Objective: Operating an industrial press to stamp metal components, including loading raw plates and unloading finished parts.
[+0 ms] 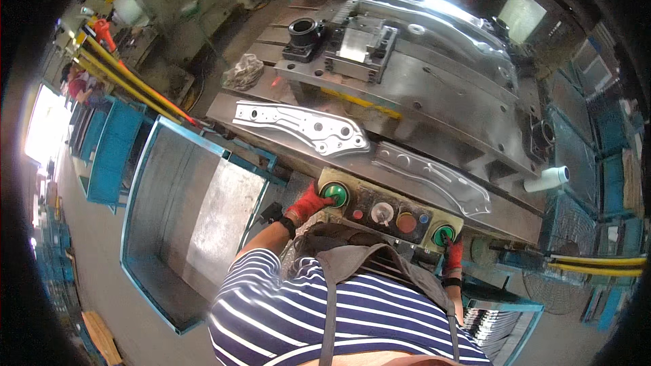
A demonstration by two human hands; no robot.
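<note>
My left hand (306, 205), in a red glove with dark fingertips, rests at the left end of a control box (359, 186). Its fingers are apart, and a fingertip lies on the round green button (334, 193) there. At the box's other end, my right hand (454, 252), gloved the same way, has a finger stretched onto the second green button (441, 236); its remaining fingers are partly hidden. Neither hand holds anything. Beyond the box, a stamped metal bracket (302, 127) lies on the press bed, and a similar formed panel (434, 175) lies to its right.
A large steel die (427, 88) fills the press bed ahead, with a black guide bushing (303, 30) and a crumpled rag (244, 72) near its left. A blue-framed metal bin (157, 190) stands left. A white cylinder (546, 179) lies right; a rack of stacked parts (498, 325) sits lower right.
</note>
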